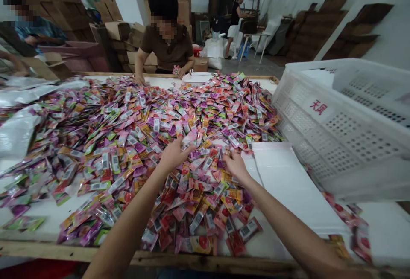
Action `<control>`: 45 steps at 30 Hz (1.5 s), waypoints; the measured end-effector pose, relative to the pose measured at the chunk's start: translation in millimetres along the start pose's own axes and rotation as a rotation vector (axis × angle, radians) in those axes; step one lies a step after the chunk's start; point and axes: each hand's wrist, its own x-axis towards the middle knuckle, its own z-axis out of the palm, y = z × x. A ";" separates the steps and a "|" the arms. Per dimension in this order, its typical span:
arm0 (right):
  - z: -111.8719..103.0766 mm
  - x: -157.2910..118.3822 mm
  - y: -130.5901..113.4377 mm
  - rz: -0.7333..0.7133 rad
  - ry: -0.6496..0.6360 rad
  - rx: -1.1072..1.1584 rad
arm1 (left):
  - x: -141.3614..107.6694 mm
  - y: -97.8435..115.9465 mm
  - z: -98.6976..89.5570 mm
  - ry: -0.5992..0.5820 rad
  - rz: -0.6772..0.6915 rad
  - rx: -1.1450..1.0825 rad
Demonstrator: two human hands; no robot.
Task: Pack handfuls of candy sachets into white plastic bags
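Note:
A wide heap of small printed sachets [137,136] in pink, purple, orange and green covers the white table. Over the middle of the heap is my left hand [174,154], its thumb and fingers closed around a pale pink sachet [188,139]. My right hand [236,167] is a little to the right, at the heap's edge. Its fingers are curled together, and what they hold is too small and blurred to make out. Just beside that hand lie flat white plastic bags [288,181].
A white perforated crate [346,129] stands at the right, with loose sachets beside it. Across the table a person in a brown shirt [166,53] handles sachets. More white bags [19,129] lie at the left. A wooden rim [153,258] edges the table.

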 end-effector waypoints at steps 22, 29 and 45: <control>-28.7 35.6 25.9 -0.012 0.155 0.129 | 16.0 -30.6 14.6 0.143 -0.128 -0.647; 1.7 34.7 -8.7 0.025 0.035 -0.206 | 31.1 6.6 31.0 0.060 -0.269 -0.327; -39.3 46.5 9.9 0.031 -0.115 0.355 | 7.1 -23.4 0.6 0.125 0.085 -0.599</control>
